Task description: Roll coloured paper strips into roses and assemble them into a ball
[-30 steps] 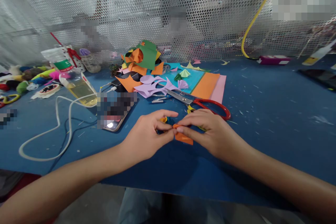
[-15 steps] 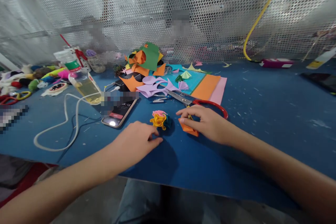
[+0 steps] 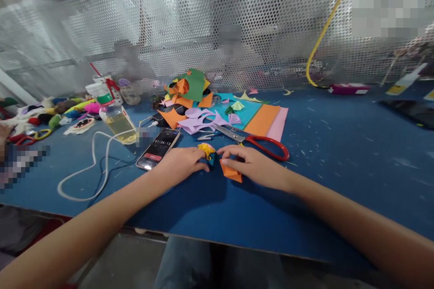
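"So, what's closest in?"

"My right hand (image 3: 257,167) pinches a folded orange paper (image 3: 232,173) between thumb and curled fingers; the piece sits just left of that hand, with the blue table (image 3: 217,216) beneath. My left hand (image 3: 183,161) is half curled, fingertips touching a small yellow, pink and blue paper cluster (image 3: 208,151) on its right, thumb held lower. From here I can't tell whether it grips."

"And around them?"

"A white cable (image 3: 81,199) loops well to the left of my left hand. A lit phone (image 3: 159,146) lies just beyond that hand, and past it I see a bottle (image 3: 119,125). Red-handled scissors (image 3: 241,137) lie just beyond my right hand."

"Farther out?"

"Cut lilac paper (image 3: 195,124) spreads beyond both hands, while an orange sheet (image 3: 262,119) and a pink sheet (image 3: 280,123) lie beyond the right. Behind, a green scrap (image 3: 196,86) tops a paper heap (image 3: 179,100); farthest stands a perforated metal panel (image 3: 190,49)."
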The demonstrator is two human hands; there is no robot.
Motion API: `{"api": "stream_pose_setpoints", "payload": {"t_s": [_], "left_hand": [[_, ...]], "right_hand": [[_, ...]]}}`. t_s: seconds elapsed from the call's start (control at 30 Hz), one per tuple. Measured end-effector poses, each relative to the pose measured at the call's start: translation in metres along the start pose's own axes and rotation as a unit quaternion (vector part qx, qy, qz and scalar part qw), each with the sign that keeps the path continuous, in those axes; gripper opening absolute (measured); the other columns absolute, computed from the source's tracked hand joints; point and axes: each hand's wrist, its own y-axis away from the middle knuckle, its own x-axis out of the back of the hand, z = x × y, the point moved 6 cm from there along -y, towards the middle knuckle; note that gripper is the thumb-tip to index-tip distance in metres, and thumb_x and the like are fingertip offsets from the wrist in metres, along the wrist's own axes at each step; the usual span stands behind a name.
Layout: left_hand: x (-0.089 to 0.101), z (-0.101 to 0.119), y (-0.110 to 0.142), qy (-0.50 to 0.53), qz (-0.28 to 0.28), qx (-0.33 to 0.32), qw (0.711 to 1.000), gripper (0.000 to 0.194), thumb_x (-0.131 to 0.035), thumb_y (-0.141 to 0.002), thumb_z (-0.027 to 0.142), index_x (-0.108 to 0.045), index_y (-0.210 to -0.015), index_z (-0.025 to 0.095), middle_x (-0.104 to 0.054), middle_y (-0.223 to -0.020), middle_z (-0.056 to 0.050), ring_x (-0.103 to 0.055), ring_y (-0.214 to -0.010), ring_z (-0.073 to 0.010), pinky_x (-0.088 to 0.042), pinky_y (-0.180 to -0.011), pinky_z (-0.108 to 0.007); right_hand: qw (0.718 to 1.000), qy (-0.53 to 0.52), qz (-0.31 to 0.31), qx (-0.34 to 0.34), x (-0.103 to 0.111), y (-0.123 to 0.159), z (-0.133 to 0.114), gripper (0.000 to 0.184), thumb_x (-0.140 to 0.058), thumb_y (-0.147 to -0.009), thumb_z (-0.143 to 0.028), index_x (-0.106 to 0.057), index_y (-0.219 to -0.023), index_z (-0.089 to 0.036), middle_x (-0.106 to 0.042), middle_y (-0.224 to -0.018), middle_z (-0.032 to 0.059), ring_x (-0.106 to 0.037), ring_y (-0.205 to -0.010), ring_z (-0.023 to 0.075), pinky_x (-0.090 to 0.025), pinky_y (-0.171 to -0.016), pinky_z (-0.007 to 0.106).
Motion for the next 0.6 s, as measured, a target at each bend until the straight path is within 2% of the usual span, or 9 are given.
{"api": "stream_pose_setpoints", "payload": {"t_s": [0.1,0.2,0.33,0.47,0.6], "left_hand": [[0.000,0.002,-0.007,0.000,0.004,-0.067,0.998,0.020,-0.058,-0.086,0.036,-0.063,-0.087,0.017,-0.071,-0.088,-0.003,-0.067,-0.084,-0.0172,-0.045,-0.066,-0.023],[0.004,0.001,-0.014,-0.006,0.024,-0.087,0.996,0.023,-0.051,-0.091,0.034,-0.063,-0.084,0.015,-0.070,-0.085,-0.004,-0.067,-0.082,-0.0166,-0.044,-0.064,-0.023],[0.011,-0.001,-0.022,0.010,0.025,-0.067,0.997,0.021,-0.052,-0.090,0.034,-0.063,-0.086,0.016,-0.070,-0.085,-0.002,-0.066,-0.077,-0.0157,-0.042,-0.062,-0.023],[0.014,-0.003,-0.029,0.081,-0.012,-0.042,0.996,0.017,-0.054,-0.089,0.033,-0.064,-0.085,0.019,-0.071,-0.087,0.000,-0.065,-0.078,-0.0146,-0.041,-0.066,-0.022],[0.018,-0.004,-0.036,0.135,-0.017,-0.044,0.990,0.016,-0.053,-0.088,0.031,-0.065,-0.083,0.021,-0.070,-0.083,0.002,-0.064,-0.077,-0.0132,-0.040,-0.066,-0.021]], "right_hand": [[1.000,-0.009,0.008,-0.005,0.004,-0.002,0.007,0.025,-0.046,-0.089,-0.038,-0.063,-0.093,-0.021,-0.066,-0.105,0.0048,-0.060,-0.101,0.0195,-0.044,-0.087,0.029],[1.000,-0.011,0.006,-0.005,0.006,-0.004,0.011,0.025,-0.047,-0.089,-0.039,-0.064,-0.094,-0.022,-0.066,-0.105,0.0043,-0.059,-0.100,0.0192,-0.045,-0.085,0.029],[1.000,-0.010,0.003,0.001,0.008,-0.004,0.012,0.025,-0.047,-0.089,-0.037,-0.064,-0.096,-0.021,-0.066,-0.104,0.0040,-0.060,-0.095,0.0186,-0.045,-0.084,0.031],[1.000,-0.007,0.003,0.004,0.009,-0.004,0.014,0.025,-0.048,-0.089,-0.037,-0.064,-0.097,-0.019,-0.066,-0.095,0.0034,-0.060,-0.086,0.0177,-0.046,-0.078,0.031],[1.000,-0.006,0.002,0.013,0.009,-0.003,0.015,0.024,-0.048,-0.089,-0.036,-0.064,-0.096,-0.019,-0.066,-0.094,0.0035,-0.060,-0.084,0.0170,-0.047,-0.077,0.030]]}}
